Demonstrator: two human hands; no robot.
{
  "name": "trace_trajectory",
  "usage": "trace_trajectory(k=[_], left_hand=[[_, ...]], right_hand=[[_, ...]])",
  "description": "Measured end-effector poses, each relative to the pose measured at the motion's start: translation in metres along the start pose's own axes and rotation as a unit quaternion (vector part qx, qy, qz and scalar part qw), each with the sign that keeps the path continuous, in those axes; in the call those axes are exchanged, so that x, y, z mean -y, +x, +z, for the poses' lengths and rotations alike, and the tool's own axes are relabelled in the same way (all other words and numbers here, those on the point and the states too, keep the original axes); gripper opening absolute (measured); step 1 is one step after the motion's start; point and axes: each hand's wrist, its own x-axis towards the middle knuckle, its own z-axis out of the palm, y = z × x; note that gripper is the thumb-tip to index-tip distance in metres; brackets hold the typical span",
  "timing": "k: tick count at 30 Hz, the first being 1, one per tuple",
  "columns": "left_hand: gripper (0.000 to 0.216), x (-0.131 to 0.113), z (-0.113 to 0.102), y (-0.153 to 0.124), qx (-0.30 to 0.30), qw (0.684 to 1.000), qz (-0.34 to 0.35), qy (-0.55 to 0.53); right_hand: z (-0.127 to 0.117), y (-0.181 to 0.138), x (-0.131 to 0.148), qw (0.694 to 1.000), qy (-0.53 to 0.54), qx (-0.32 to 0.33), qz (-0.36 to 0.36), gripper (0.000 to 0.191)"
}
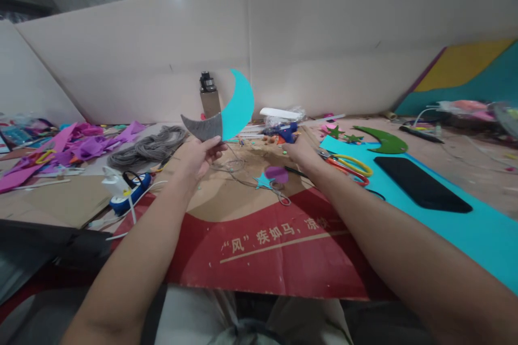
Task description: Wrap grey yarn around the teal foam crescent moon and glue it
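In my left hand point(208, 153), thumb and fingers pinch a crescent moon cutout. One half of the crescent is wrapped in grey yarn point(203, 128), while its upper half is bare turquoise board point(239, 105). A strand of grey yarn point(232, 170) trails from it onto the cardboard below. Across the work area, my right hand point(298, 150) has its fingers curled at a blue tool with an orange tip point(288, 132); they are partly hidden. A turquoise star point(265, 180) and a purple disc point(277, 174) lie on the cardboard between my arms.
Red-and-tan cardboard point(259, 259) covers the table before me. On the left are a grey yarn skein point(148, 146), purple scraps point(97, 145) and a blue power strip point(131, 194). To the right lie scissors point(348, 168), a green crescent point(386, 141) and a black phone point(423, 183).
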Motion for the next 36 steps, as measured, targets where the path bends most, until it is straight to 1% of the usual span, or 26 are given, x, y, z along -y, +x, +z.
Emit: trace_trajectory(k=[2, 5, 6, 7, 8, 9, 11, 14, 17, 21, 23, 26, 28, 31, 36], left_hand=[[0.016, 0.0, -0.001, 0.0, -0.006, 1.0, 0.001, -0.01], [0.013, 0.0, -0.002, 0.001, -0.006, 1.0, 0.001, -0.027], [0.012, 0.001, -0.002, 0.002, -0.007, 1.0, -0.001, -0.03], [0.012, 0.001, -0.003, 0.002, -0.008, 0.999, -0.004, -0.032], [0.012, 0.002, -0.003, 0.002, -0.008, 0.999, -0.008, -0.032], [0.012, 0.002, -0.003, 0.003, -0.009, 0.999, -0.011, -0.031], [0.014, 0.004, -0.003, 0.003, -0.012, 1.0, -0.012, -0.026], [0.019, 0.005, -0.003, 0.003, -0.024, 0.999, -0.004, -0.022], [0.021, 0.005, -0.003, 0.003, -0.035, 0.999, 0.004, -0.021], [0.023, 0.006, -0.005, 0.003, -0.045, 0.999, 0.012, -0.029], [0.024, 0.006, -0.005, 0.004, -0.047, 0.998, 0.013, -0.03], [0.022, 0.007, -0.006, 0.005, -0.05, 0.998, 0.012, -0.033], [0.02, 0.007, -0.006, 0.005, -0.053, 0.998, 0.011, -0.039], [0.017, 0.006, -0.006, 0.006, -0.052, 0.998, 0.013, -0.043], [0.017, 0.006, -0.004, 0.003, -0.046, 0.998, 0.018, -0.039]], right_hand=[[-0.008, -0.002, 0.008, 0.998, 0.052, -0.024, 0.029, 0.024], [-0.02, -0.008, 0.025, 0.985, 0.162, -0.039, 0.042, 0.022], [-0.024, -0.011, 0.031, 0.967, 0.248, -0.039, 0.049, 0.023], [-0.028, -0.014, 0.036, 0.946, 0.318, -0.025, 0.051, 0.025], [-0.03, -0.018, 0.041, 0.93, 0.365, -0.008, 0.043, 0.027], [-0.033, -0.021, 0.045, 0.919, 0.394, 0.003, 0.03, 0.03], [-0.035, -0.028, 0.053, 0.911, 0.411, 0.023, -0.004, 0.035], [-0.035, -0.039, 0.064, 0.909, 0.414, 0.042, -0.039, 0.036], [-0.033, -0.05, 0.074, 0.91, 0.406, 0.054, -0.064, 0.029], [-0.029, -0.059, 0.079, 0.924, 0.358, 0.06, -0.116, 0.021], [-0.026, -0.061, 0.079, 0.938, 0.313, 0.055, -0.136, 0.024], [-0.023, -0.065, 0.079, 0.959, 0.224, 0.03, -0.169, 0.032], [-0.023, -0.067, 0.079, 0.967, 0.163, 0.018, -0.197, 0.033], [-0.022, -0.071, 0.08, 0.97, 0.107, 0.024, -0.218, 0.033], [-0.02, -0.072, 0.078, 0.961, 0.104, 0.038, -0.252, 0.043]])
